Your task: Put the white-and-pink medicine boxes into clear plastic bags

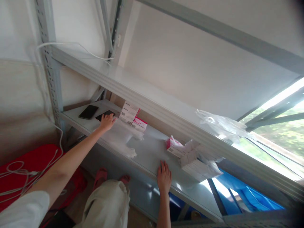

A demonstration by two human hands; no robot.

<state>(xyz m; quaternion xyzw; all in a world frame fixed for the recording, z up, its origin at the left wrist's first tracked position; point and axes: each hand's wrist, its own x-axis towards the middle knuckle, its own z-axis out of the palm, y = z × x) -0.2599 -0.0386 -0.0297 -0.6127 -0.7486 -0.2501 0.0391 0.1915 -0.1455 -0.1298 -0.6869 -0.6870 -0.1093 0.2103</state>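
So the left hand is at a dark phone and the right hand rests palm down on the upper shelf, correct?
Not quite: the head view shows the right hand palm down on the shelf below. The left hand is at a dark phone, as stated.

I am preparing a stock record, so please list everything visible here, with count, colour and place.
Rack: one, grey, across view
Shelves: at least two, grey, upper and lower
Phones: two, black, left end of lower shelf
Boxes: several, white and pink, lower shelf, two groups
Plastic wrapping: several pieces, clear, on both shelves
Cables: count unclear, white, upper shelf and lower left
Red item: one, red, lower left
Blue items: count unclear, blue, lower right
Bright opening: one, green beyond, far right
Trousers: one pair, beige, bottom
Footwear: apparently one pair, pinkish, bottom
Sleeve: one, white, bottom left
Left hand: one, bare, on right-hand phone
Right hand: one, bare, on lower shelf
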